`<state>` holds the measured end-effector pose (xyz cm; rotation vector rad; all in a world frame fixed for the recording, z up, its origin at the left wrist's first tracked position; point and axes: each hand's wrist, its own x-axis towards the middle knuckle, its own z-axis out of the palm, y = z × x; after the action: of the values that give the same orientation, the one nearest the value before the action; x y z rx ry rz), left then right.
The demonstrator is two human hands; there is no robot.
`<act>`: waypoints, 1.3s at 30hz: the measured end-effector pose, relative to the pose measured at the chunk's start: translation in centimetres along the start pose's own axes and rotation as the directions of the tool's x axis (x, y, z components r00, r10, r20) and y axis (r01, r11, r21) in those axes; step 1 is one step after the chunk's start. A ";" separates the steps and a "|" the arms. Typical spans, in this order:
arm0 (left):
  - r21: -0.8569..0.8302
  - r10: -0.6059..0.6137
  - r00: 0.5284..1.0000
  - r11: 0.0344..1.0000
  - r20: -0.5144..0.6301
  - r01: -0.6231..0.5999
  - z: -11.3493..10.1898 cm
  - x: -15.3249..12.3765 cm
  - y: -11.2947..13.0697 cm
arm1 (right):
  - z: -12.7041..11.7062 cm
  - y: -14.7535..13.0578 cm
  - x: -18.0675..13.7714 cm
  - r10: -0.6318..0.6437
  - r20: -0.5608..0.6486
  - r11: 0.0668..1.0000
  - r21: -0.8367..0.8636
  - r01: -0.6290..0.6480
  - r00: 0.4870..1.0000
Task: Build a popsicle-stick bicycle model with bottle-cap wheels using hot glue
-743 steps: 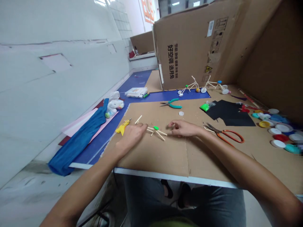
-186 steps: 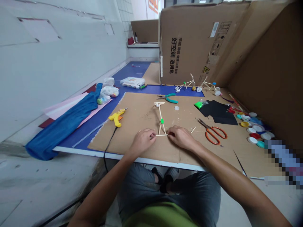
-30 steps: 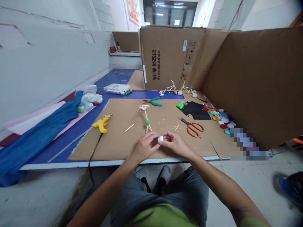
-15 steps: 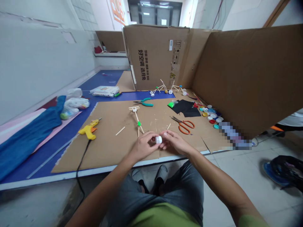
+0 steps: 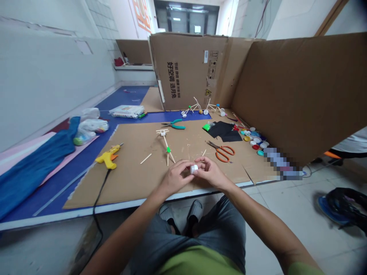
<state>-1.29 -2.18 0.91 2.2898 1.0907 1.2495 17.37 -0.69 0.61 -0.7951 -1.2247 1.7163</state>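
Observation:
Above the near edge of the cardboard, my left hand (image 5: 178,176) pinches a small white bottle cap (image 5: 194,169) between thumb and fingers. My right hand (image 5: 211,173) grips the same cap from the other side, its thumb and fingertips against it. Just beyond my left hand lies a frame of thin wooden sticks (image 5: 165,142), joined by a green cap and a white piece. One loose stick (image 5: 146,159) is to its left. Orange-handled scissors (image 5: 225,152) rest beyond my right hand, beside a short stick (image 5: 204,152).
A yellow glue gun (image 5: 107,157) lies left, its cord over the table edge. Teal pliers (image 5: 174,124), black sheets (image 5: 226,130) and several bottle caps (image 5: 254,146) lie farther off. Stick frames with wheels (image 5: 200,109) stand before a tall cardboard box (image 5: 189,72).
My right hand has moved left and closed on the cap. The cap has turned slightly between my fingers; my left hand has barely moved.

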 end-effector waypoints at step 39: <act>0.036 -0.187 0.980 0.982 0.062 0.185 -0.8 -0.8 -1.3 | -16.6 -10.4 1.0 -0.419 -0.616 -0.152 -0.676 -0.721 0.667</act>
<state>-2.80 -1.97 0.15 2.1753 1.2753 1.0855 34.08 8.41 5.22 -2.4593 -1.6816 -0.1908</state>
